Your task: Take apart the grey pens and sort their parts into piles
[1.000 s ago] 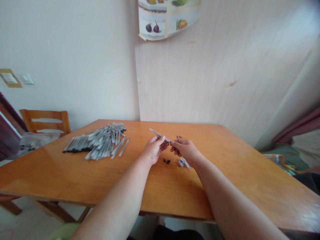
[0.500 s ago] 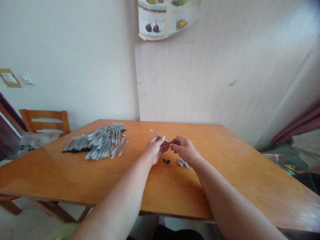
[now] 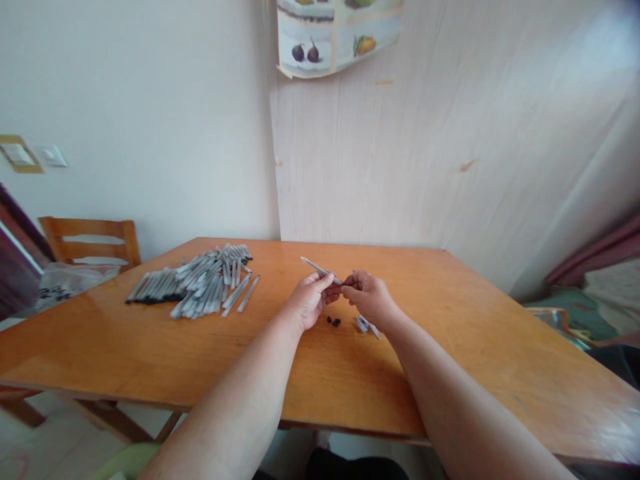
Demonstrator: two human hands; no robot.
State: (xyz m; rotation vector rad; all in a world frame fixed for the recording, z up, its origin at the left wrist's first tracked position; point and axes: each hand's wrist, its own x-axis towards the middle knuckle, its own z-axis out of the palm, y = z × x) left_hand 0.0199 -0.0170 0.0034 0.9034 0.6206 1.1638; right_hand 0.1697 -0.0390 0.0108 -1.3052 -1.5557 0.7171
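A slim, pale pen [image 3: 315,266] slants between my hands above the table. My left hand [image 3: 311,299] is closed on its middle, thumb on top. At the pen's dark lower end, my right hand [image 3: 369,295] pinches with thumb and fingers; whether a separate small part sits there is hidden. Under the hands lie several small black caps [image 3: 334,322]. Close below my right hand rest a few short, clear-whitish pieces [image 3: 367,327], partly covered by the wrist. A big heap of similar pens [image 3: 203,283] with black ends lies to the left.
The wooden table [image 3: 240,367] spans the view, its far edge near the wall. A wooden chair [image 3: 93,250] stands at the left, with a clear plastic bag [image 3: 65,283] holding black parts. A fruit poster [image 3: 325,47] hangs on the wall.
Both hands keep nearly the same place and hold on the pen. Only a very slight shift of the fingers and the view shows.
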